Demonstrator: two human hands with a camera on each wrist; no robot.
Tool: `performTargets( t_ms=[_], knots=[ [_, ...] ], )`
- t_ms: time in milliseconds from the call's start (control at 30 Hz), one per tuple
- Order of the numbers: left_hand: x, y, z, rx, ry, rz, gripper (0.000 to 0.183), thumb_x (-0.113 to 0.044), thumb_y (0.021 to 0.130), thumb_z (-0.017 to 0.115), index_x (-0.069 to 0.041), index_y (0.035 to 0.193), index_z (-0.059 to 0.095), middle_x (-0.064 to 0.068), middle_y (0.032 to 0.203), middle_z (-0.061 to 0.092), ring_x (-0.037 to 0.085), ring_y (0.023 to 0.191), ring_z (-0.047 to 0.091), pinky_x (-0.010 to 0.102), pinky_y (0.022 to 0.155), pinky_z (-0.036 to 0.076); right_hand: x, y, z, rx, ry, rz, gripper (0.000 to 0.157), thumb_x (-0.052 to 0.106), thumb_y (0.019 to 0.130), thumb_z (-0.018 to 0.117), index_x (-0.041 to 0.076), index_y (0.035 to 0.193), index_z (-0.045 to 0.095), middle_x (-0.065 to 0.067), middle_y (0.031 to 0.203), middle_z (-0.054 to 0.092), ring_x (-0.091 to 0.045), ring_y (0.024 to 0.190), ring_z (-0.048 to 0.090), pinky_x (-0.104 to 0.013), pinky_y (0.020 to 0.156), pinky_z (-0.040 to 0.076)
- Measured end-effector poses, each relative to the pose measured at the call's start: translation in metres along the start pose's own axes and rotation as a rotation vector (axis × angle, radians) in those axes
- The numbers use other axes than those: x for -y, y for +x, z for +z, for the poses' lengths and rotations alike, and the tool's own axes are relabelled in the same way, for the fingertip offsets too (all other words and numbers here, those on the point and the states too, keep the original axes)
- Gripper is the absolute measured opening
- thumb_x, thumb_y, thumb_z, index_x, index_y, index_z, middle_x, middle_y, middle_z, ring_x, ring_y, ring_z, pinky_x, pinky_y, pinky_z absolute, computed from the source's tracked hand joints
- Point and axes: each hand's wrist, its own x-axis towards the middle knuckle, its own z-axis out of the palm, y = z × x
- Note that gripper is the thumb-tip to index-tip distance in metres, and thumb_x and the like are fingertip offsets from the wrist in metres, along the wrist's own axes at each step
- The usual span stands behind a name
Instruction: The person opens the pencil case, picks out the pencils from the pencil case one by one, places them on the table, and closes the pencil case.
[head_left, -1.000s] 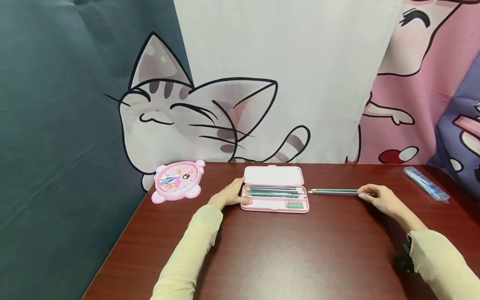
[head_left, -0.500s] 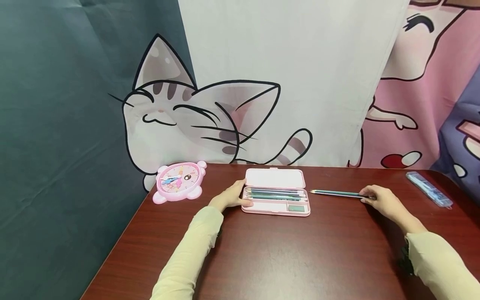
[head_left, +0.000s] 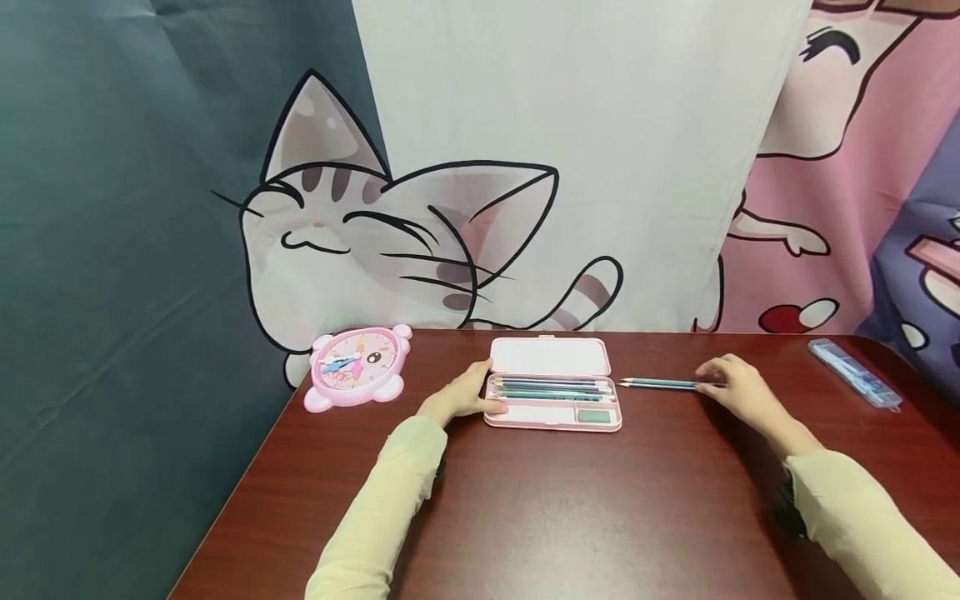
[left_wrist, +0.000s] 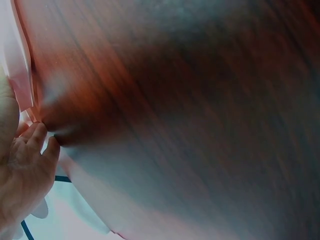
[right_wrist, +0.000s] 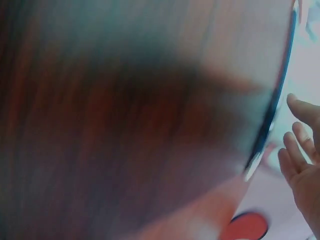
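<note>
A pink pencil case (head_left: 538, 414) lies with its lid (head_left: 550, 357) raised back on the table. Several pencils (head_left: 551, 389) fill its long slot, and a green eraser (head_left: 594, 416) sits in the front right compartment. My left hand (head_left: 463, 394) grips the case's left end, thumb at the front and fingers behind. To the right of the case, what look like two teal pencils (head_left: 660, 384) lie side by side, tips toward it. My right hand (head_left: 742, 396) hovers at their far end. In the right wrist view its thumb and fingers (right_wrist: 292, 152) are spread, apart from the dark pencil (right_wrist: 280, 90).
A pink toy clock (head_left: 356, 367) lies at the back left of the brown table (head_left: 555, 508). Toward the back right corner is a flat blue clear-topped box (head_left: 855, 372). A cartoon cat curtain (head_left: 480, 100) hangs behind the table's back edge.
My right hand has let go of the pencils' right end and shifted slightly left, its fingers loosening. The left hand keeps its grip on the case.
</note>
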Motion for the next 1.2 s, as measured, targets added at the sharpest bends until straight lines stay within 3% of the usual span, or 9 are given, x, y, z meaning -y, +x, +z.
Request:
performTargets(
  t_ms=[133, 300, 500, 767, 1000, 1200],
  knots=[
    [0.000, -0.001, 0.000, -0.002, -0.001, 0.005, 0.092, -0.036, 0.078, 0.070, 0.000, 0.144, 0.017, 0.016, 0.146, 0.028, 0.028, 0.133, 0.032, 0.041, 0.109, 0.029, 0.031, 0.014, 0.015, 0.024, 0.072, -0.029, 0.020, 0.001, 0.068, 0.075, -0.001, 0.086, 0.065, -0.012, 0.081, 0.061, -0.029, 0.074, 0.058, -0.035, 0.066, 0.046],
    [0.000, -0.001, 0.000, -0.010, -0.008, 0.021, 0.092, -0.035, 0.078, 0.071, 0.001, 0.144, 0.018, 0.017, 0.145, 0.028, 0.029, 0.133, 0.032, 0.042, 0.109, 0.029, 0.068, 0.031, 0.031, 0.148, 0.188, -0.001, 0.021, 0.006, 0.074, 0.073, -0.002, 0.092, 0.065, -0.014, 0.087, 0.064, -0.030, 0.083, 0.061, -0.042, 0.075, 0.048],
    [0.002, -0.002, 0.001, 0.000, 0.007, 0.004, 0.093, -0.036, 0.078, 0.070, 0.001, 0.144, 0.017, 0.017, 0.146, 0.027, 0.028, 0.133, 0.032, 0.041, 0.109, 0.028, 0.093, 0.041, 0.047, 0.271, 0.275, -0.014, 0.018, 0.004, 0.077, 0.069, -0.001, 0.094, 0.065, -0.012, 0.086, 0.067, -0.025, 0.081, 0.062, -0.040, 0.075, 0.050],
    [0.001, 0.001, 0.002, -0.004, -0.002, 0.001, 0.094, -0.038, 0.078, 0.070, 0.000, 0.145, 0.016, 0.018, 0.147, 0.026, 0.029, 0.133, 0.032, 0.043, 0.108, 0.029, 0.100, 0.043, 0.056, 0.329, 0.141, -0.159, 0.017, 0.008, 0.079, 0.067, 0.002, 0.095, 0.067, -0.007, 0.087, 0.069, -0.018, 0.079, 0.051, -0.031, 0.070, 0.043],
    [0.001, 0.001, 0.002, -0.012, -0.005, 0.000, 0.094, -0.038, 0.077, 0.071, 0.000, 0.145, 0.017, 0.018, 0.146, 0.027, 0.028, 0.132, 0.033, 0.043, 0.108, 0.030, 0.100, 0.043, 0.060, 0.292, 0.043, -0.253, 0.004, 0.011, 0.080, 0.067, 0.008, 0.082, 0.067, -0.001, 0.079, 0.066, -0.015, 0.075, 0.046, -0.030, 0.067, 0.034],
    [0.001, 0.000, 0.002, -0.006, 0.006, -0.007, 0.093, -0.039, 0.078, 0.070, -0.001, 0.145, 0.017, 0.017, 0.147, 0.027, 0.028, 0.132, 0.033, 0.042, 0.108, 0.030, 0.103, 0.042, 0.063, 0.252, -0.025, -0.340, 0.004, 0.009, 0.080, 0.067, 0.007, 0.082, 0.065, -0.001, 0.075, 0.063, -0.014, 0.069, 0.046, -0.027, 0.061, 0.037]
  ],
)
